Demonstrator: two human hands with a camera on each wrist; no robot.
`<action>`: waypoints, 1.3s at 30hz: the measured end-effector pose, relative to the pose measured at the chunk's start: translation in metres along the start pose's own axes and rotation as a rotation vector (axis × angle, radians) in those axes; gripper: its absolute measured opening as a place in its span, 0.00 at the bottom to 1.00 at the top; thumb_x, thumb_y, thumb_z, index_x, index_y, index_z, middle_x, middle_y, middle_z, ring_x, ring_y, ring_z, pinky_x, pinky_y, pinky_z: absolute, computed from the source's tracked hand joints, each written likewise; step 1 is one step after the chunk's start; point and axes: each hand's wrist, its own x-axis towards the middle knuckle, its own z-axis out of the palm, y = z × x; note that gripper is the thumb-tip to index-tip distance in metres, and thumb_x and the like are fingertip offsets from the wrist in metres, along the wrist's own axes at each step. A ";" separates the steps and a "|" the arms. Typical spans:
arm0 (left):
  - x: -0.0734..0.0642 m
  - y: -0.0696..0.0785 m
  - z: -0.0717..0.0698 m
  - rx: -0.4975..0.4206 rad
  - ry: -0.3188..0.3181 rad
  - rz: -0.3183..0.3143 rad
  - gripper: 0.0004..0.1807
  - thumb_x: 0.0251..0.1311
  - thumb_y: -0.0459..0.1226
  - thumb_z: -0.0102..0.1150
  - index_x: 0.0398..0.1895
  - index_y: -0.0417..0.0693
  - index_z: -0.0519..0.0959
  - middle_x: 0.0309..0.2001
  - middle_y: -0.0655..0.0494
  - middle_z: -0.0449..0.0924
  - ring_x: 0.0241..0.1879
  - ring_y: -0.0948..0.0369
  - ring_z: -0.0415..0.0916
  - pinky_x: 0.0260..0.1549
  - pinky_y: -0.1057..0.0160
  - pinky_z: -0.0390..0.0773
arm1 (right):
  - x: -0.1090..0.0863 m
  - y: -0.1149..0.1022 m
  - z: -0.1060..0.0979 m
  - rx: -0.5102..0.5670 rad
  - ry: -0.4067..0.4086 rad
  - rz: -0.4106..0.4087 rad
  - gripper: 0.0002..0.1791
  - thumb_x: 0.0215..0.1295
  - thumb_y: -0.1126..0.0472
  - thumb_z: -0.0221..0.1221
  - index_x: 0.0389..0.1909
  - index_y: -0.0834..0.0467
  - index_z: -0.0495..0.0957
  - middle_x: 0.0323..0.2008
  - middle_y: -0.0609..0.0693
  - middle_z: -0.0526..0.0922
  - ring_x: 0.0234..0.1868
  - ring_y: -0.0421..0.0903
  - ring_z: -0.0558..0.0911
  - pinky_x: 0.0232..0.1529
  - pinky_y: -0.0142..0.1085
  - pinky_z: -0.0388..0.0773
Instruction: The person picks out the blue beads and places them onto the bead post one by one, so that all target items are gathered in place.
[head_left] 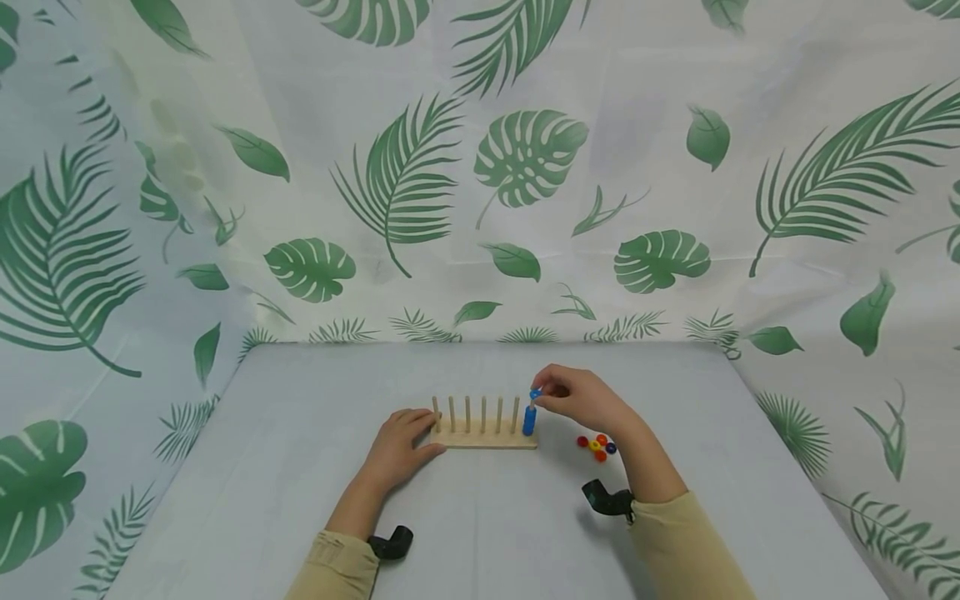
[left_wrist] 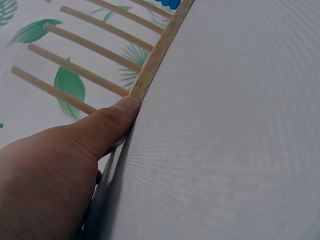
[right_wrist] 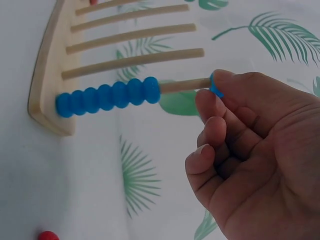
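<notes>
A wooden peg board [head_left: 487, 442] with a row of several upright pegs lies across the table. My left hand [head_left: 396, 448] grips its left end, the thumb [left_wrist: 112, 120] along the front edge and the other fingers around behind. Blue beads [right_wrist: 107, 97] are stacked on the lower part of the rightmost peg. Above that stack, my right hand [head_left: 576, 395] pinches one more blue bead [right_wrist: 216, 84] between thumb and index finger, right at the peg's tip. The other pegs [head_left: 483, 413] carry no beads.
To the right of the board, below my right hand, lies a small group of loose beads [head_left: 596, 446] in red, orange, yellow and dark blue. The white table [head_left: 300, 400] meets a leaf-patterned curtain [head_left: 420, 275] at the back and sides.
</notes>
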 end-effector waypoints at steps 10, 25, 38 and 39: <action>0.000 0.005 -0.003 0.021 0.004 0.010 0.32 0.58 0.51 0.68 0.64 0.48 0.77 0.61 0.51 0.78 0.65 0.47 0.69 0.66 0.46 0.70 | -0.002 0.000 0.007 0.027 -0.019 0.015 0.07 0.66 0.54 0.64 0.44 0.45 0.79 0.31 0.44 0.78 0.33 0.46 0.75 0.32 0.35 0.76; 0.000 0.002 0.000 0.009 -0.011 -0.013 0.32 0.59 0.52 0.66 0.65 0.49 0.76 0.63 0.52 0.77 0.66 0.47 0.68 0.67 0.46 0.68 | -0.006 0.017 0.025 0.036 -0.013 0.046 0.10 0.68 0.52 0.63 0.48 0.46 0.78 0.31 0.44 0.78 0.28 0.43 0.74 0.23 0.34 0.73; -0.004 0.000 -0.004 0.063 -0.035 0.001 0.36 0.65 0.61 0.54 0.69 0.50 0.71 0.65 0.51 0.74 0.68 0.47 0.67 0.68 0.45 0.66 | -0.025 0.019 0.027 -0.102 0.079 0.019 0.17 0.71 0.47 0.59 0.55 0.47 0.78 0.39 0.43 0.83 0.37 0.42 0.78 0.36 0.38 0.80; -0.004 0.002 -0.008 0.087 -0.052 -0.011 0.37 0.66 0.62 0.52 0.70 0.50 0.69 0.66 0.50 0.73 0.69 0.47 0.65 0.69 0.43 0.64 | -0.027 0.018 0.026 -0.127 0.091 0.018 0.18 0.71 0.46 0.58 0.56 0.49 0.78 0.43 0.44 0.83 0.42 0.44 0.79 0.41 0.41 0.81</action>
